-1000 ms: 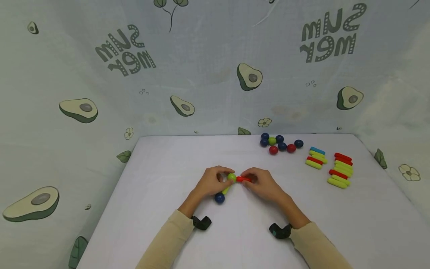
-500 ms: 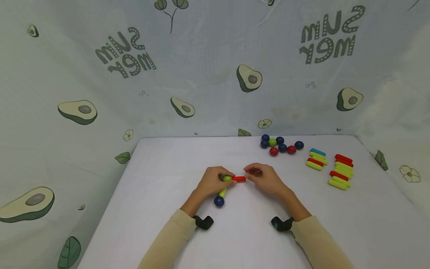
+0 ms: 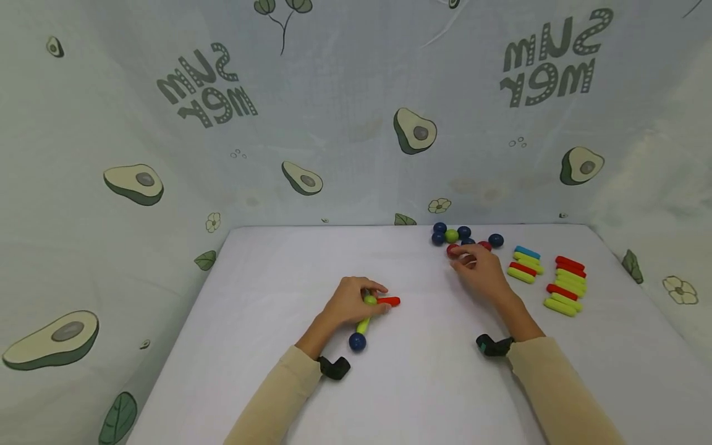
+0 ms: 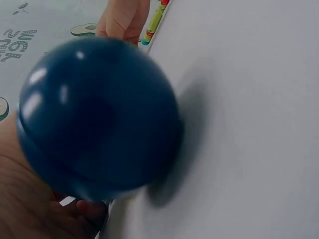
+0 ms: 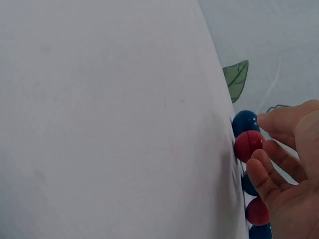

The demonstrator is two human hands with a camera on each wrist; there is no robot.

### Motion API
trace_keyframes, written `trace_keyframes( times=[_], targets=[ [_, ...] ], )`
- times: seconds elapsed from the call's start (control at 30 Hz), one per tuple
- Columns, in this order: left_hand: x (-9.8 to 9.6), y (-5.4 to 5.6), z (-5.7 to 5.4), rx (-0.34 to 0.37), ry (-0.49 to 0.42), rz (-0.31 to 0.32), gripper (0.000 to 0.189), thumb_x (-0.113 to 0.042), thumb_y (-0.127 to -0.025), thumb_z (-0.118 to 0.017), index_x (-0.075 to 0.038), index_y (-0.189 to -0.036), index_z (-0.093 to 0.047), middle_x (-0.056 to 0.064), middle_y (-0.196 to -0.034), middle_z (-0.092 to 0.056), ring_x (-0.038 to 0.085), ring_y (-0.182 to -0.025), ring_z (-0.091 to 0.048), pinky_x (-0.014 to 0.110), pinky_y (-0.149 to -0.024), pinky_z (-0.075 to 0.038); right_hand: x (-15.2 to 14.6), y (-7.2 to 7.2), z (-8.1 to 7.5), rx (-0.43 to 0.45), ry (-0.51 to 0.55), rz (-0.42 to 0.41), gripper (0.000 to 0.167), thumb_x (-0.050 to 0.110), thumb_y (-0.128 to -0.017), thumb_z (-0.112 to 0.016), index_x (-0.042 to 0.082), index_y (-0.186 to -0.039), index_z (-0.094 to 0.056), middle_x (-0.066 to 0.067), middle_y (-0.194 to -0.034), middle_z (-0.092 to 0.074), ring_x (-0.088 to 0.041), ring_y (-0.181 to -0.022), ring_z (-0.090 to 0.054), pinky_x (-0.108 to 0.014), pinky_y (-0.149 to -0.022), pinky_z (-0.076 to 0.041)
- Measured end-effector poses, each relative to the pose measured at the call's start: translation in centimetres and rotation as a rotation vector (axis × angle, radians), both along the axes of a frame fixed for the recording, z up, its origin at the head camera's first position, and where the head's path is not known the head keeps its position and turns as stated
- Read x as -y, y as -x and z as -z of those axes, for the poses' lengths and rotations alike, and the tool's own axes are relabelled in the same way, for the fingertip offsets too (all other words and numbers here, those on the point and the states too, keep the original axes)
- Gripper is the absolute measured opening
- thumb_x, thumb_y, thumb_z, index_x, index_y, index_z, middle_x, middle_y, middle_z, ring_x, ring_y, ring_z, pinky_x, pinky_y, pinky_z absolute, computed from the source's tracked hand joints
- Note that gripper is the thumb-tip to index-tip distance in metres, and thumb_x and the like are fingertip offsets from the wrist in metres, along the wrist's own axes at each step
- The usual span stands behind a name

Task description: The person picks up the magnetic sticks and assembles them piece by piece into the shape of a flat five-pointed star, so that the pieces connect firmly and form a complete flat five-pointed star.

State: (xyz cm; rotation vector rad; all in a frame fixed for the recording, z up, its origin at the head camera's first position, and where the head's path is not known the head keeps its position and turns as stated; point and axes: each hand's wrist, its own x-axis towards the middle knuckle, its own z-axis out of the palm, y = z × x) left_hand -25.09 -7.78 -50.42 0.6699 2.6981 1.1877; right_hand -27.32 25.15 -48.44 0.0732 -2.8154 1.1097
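Note:
My left hand pinches a green ball between thumb and fingers, partly covering it. From that ball a red rod points right, and a yellow-green rod runs toward me to a dark blue ball. In the left wrist view, this blue ball looms large close to the white surface. My right hand reaches the loose balls at the back, its fingertips right at a red ball. The right wrist view has thumb and fingers spread about that red ball.
Around the right hand lie several dark blue balls, another green ball and a second red ball. Farther right are two rows of rods, a shorter row and a longer row. A printed cloth hangs behind the table.
My right hand has let go of the red rod and moved back and right to the loose balls. The left hand stays nearly in place; the joined pieces have shifted slightly left and toward me.

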Motion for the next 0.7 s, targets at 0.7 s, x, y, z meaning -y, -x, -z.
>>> trace_keyframes(
  times=[0.7],
  targets=[
    [-0.2,0.1,0.1,-0.001,-0.017,-0.011,0.029,-0.042,-0.087,-0.08,-0.024,-0.11,-0.081,-0.014,-0.094,-0.072,0.006,-0.081,-0.058,0.022,-0.07,-0.048,-0.8,1.5,0.0,0.038,-0.022,-0.023,0.042,0.01,-0.097,-0.069,-0.001,-0.134,-0.051,-0.026,-0.127,-0.057,-0.038,-0.11,-0.054,-0.054,-0.097,-0.052]
  ],
)
